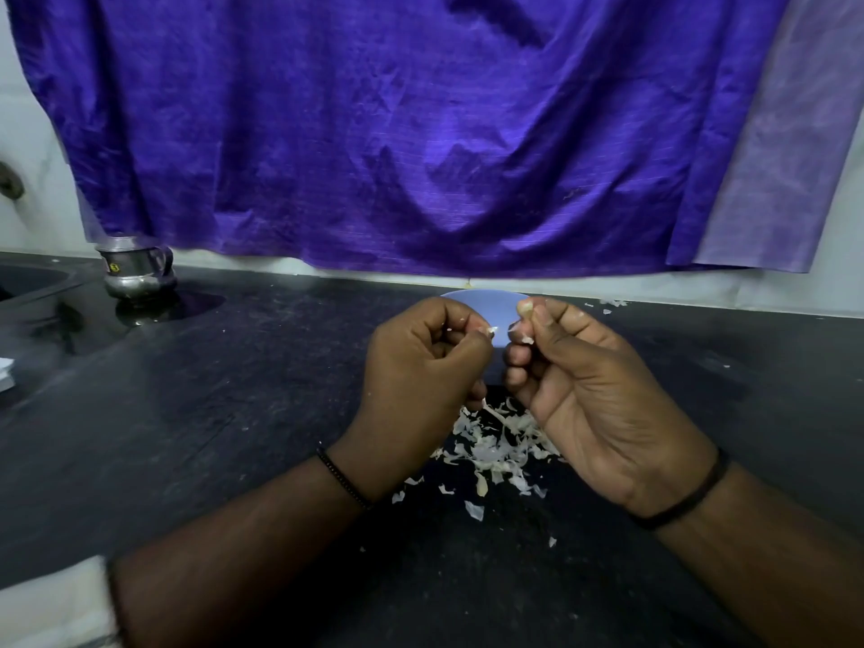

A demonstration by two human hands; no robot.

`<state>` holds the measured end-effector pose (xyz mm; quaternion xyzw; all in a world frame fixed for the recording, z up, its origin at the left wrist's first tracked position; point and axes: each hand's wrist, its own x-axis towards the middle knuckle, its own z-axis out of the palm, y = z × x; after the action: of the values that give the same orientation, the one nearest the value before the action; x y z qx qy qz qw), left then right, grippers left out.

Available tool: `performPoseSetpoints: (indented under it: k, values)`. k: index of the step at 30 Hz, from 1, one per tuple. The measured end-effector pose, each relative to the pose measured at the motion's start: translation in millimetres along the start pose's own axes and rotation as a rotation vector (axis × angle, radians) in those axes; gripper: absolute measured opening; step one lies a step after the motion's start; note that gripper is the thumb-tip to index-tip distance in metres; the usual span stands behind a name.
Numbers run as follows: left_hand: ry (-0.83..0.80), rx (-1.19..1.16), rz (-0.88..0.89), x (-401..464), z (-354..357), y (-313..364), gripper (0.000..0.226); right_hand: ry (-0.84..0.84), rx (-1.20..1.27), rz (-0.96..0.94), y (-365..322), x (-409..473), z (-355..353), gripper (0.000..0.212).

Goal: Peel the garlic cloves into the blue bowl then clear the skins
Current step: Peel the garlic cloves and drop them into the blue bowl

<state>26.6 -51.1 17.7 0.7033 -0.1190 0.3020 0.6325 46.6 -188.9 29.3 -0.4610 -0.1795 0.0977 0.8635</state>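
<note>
Clove [524,310] small, slick; grip ends | right hand [584,385] pinches it | left hand [421,367] pinches skin [632,330] | bowl [481,304] behind, mid-frame

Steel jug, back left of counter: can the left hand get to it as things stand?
Probably yes: bare counter lies between the left hand and the steel jug, but it pinches a garlic skin.

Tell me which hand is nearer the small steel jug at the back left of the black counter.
Left. The left hand is right of the small steel jug and nearer the camera; the right hand is farther right still.
</note>
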Motion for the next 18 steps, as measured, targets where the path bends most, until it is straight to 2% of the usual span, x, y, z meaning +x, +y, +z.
performPoseSetpoints:
  k: [4,6,9,13,18]
  values:
    - [-0.005,0.252,0.156,1.7,-3.6,-6.3,0.018,0.032,-0.016,0.016,-4.9,0.5,-1.1,0.012]
    - [0.0,0.277,0.205,2.0,-4.6,-6.0,0.016,0.037,-0.042,0.033,-6.0,0.2,-1.2,0.013]
    - [-0.023,0.216,0.223,1.6,-5.4,-3.8,0.005,0.053,-0.128,0.028,-3.9,-0.7,-2.6,0.019]
    - [-0.042,0.097,0.195,-0.2,-3.4,-1.1,0.012,0.108,-0.332,-0.083,-0.6,-2.7,-1.8,0.021]
    - [-0.015,-0.056,0.086,-0.4,0.7,-0.7,0.011,0.176,-0.496,-0.236,2.3,-4.9,0.2,0.015]
